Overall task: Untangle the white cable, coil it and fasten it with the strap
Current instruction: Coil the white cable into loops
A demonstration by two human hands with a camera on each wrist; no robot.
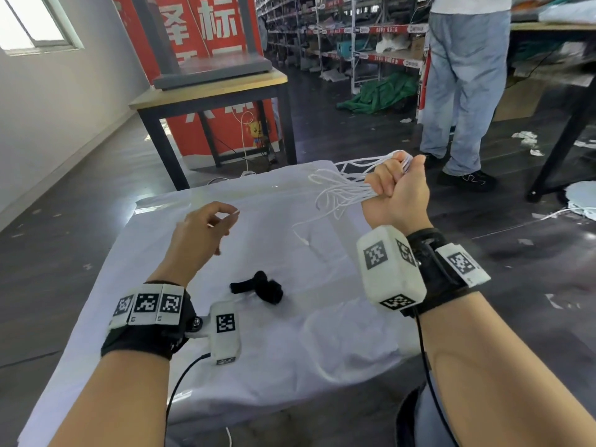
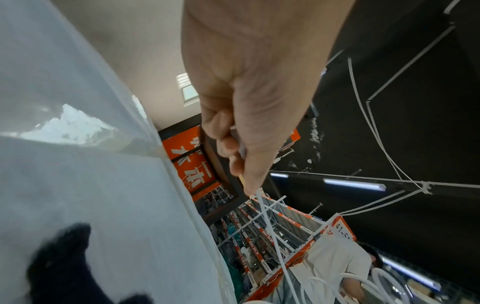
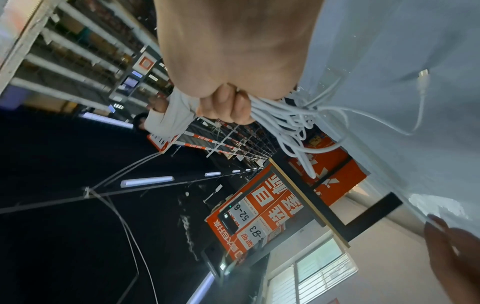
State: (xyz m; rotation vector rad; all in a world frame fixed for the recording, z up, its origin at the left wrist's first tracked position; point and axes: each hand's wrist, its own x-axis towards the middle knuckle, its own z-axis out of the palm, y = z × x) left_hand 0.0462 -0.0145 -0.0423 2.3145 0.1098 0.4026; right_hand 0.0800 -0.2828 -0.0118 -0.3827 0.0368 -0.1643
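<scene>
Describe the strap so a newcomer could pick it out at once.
Start at the table covered in white cloth, in front of the person. The strap lies on the cloth near the middle, between the two forearms, nearer than the raised right hand gripping the white cable. It is the only black, crumpled thing on the cloth.

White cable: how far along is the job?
Coiling looks mostly done: the right hand grips the white cable as a bunch of loops, one plug end trailing on the cloth. The left hand hovers, holding nothing. Left: the black strap lies unused on the table.
</scene>
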